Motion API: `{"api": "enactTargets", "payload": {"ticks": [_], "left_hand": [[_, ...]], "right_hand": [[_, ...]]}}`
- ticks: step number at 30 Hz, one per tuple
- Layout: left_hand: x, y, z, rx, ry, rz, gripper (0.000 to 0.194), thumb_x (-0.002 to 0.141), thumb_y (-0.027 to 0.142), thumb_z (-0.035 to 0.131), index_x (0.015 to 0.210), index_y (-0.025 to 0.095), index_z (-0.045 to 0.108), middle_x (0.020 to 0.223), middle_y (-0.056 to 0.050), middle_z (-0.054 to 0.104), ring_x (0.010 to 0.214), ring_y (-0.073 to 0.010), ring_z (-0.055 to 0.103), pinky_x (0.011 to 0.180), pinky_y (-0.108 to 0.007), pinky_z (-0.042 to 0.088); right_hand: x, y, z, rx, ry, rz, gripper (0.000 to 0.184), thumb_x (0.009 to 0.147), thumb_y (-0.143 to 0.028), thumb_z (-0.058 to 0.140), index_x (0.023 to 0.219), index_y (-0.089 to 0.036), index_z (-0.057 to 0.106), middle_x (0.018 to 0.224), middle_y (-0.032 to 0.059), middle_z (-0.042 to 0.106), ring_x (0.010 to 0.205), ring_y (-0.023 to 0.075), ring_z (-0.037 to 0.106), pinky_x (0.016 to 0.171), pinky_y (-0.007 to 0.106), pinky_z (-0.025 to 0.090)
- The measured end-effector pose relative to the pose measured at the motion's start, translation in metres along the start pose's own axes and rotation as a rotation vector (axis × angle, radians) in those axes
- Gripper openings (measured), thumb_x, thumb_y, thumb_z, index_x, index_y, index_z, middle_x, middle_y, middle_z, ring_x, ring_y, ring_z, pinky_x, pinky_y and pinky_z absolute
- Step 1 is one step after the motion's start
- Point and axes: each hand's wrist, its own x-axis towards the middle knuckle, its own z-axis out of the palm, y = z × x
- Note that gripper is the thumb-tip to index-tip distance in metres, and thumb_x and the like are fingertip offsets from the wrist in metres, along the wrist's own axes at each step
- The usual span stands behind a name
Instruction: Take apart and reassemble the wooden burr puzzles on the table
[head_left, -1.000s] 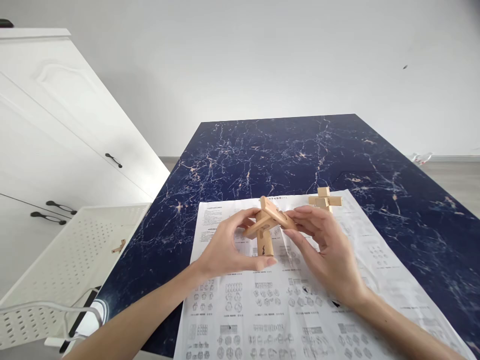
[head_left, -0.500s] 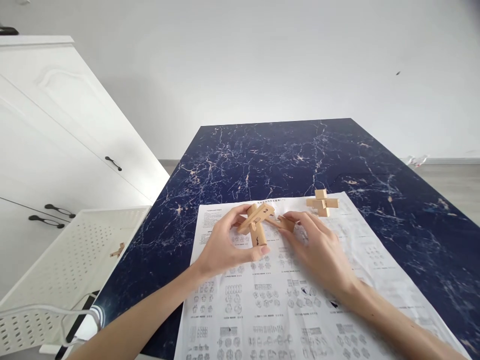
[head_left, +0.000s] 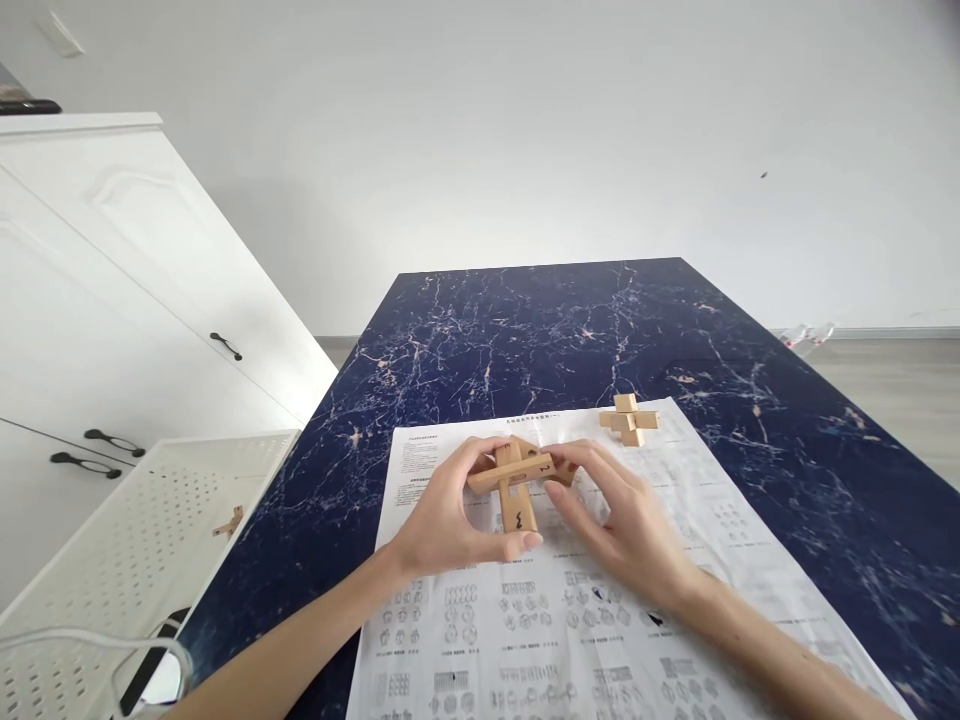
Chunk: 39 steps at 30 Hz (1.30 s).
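My left hand (head_left: 450, 515) is closed around a light wooden interlocking puzzle piece (head_left: 518, 515) marked 3, its thumb under the near end. Across that one lies a second notched wooden piece (head_left: 491, 477) marked 2, forming a cross with it. My right hand (head_left: 626, 505) pinches a third wooden piece (head_left: 565, 475) at the right end of the cross; fingers cover part of it. All of this is held over a printed instruction sheet (head_left: 720, 570). How the third piece fits behind the others is hidden.
Near the sheet's top right corner stands an assembled wooden cross puzzle (head_left: 628, 420). The sheet lies on a dark blue marble-patterned table (head_left: 510, 340). To the left are a perforated white cart (head_left: 127, 530) holding a small wooden piece (head_left: 229, 522), a white cable (head_left: 97, 636) and a white cabinet (head_left: 135, 300).
My right hand has brought its piece leftward, up against the pieces in my left hand. The piece marked 2 has turned to lie flatter across the other. The camera view has shifted slightly.
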Motion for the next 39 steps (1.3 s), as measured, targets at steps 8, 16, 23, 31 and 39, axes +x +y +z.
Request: {"api": "enactTargets", "payload": {"ticks": [8,16,23,31,39], "left_hand": [[0.0002,-0.0003,-0.0002,0.035,-0.088,0.062,0.08,0.069,0.05,0.098,0.136,0.028,0.06,0.138,-0.01,0.066,0.123,-0.0364,0.065,0.106,-0.057,0.054],[0.0,-0.0069,-0.0016,0.058,-0.109,0.077,0.087,0.066,0.054,0.099,0.139,0.03,0.059,0.139,-0.01,0.066,0.124,-0.0371,0.065,0.108,-0.058,0.053],[0.0007,-0.0066,-0.0001,0.044,-0.135,0.095,0.094,0.062,0.053,0.102,0.142,0.031,0.06,0.145,-0.011,0.066,0.13,-0.0385,0.065,0.112,-0.058,0.052],[0.0013,-0.0041,0.0031,0.017,-0.151,0.108,0.095,0.062,0.051,0.102,0.145,0.03,0.061,0.147,-0.011,0.067,0.129,-0.0394,0.068,0.112,-0.06,0.053],[-0.0002,-0.0064,0.0039,0.066,-0.123,0.194,0.099,0.064,0.054,0.102,0.149,0.032,0.056,0.153,-0.013,0.062,0.14,-0.042,0.06,0.119,-0.062,0.048]], "right_hand": [[-0.0026,0.0034,0.0032,-0.031,-0.021,-0.049,0.013,0.115,-0.03,0.054,0.108,-0.024,0.063,0.091,0.0038,0.07,0.076,0.0194,0.062,0.072,0.034,0.053],[-0.0025,0.0018,0.0046,-0.102,0.059,-0.126,0.01,0.113,-0.024,0.058,0.103,-0.023,0.06,0.086,0.0005,0.066,0.072,0.0167,0.061,0.067,0.03,0.05],[-0.0022,0.0052,0.0045,-0.159,0.106,-0.133,0.007,0.113,-0.025,0.057,0.106,-0.023,0.059,0.084,0.0012,0.067,0.072,0.0178,0.063,0.067,0.031,0.05],[-0.0026,0.0075,0.0052,-0.205,0.118,-0.089,0.011,0.113,-0.028,0.057,0.105,-0.022,0.062,0.084,0.0022,0.069,0.072,0.0192,0.063,0.069,0.033,0.049],[-0.0004,0.0059,0.0037,-0.093,0.08,-0.012,0.014,0.113,-0.031,0.057,0.103,-0.023,0.063,0.087,0.0024,0.073,0.073,0.0186,0.068,0.068,0.031,0.051]]}}
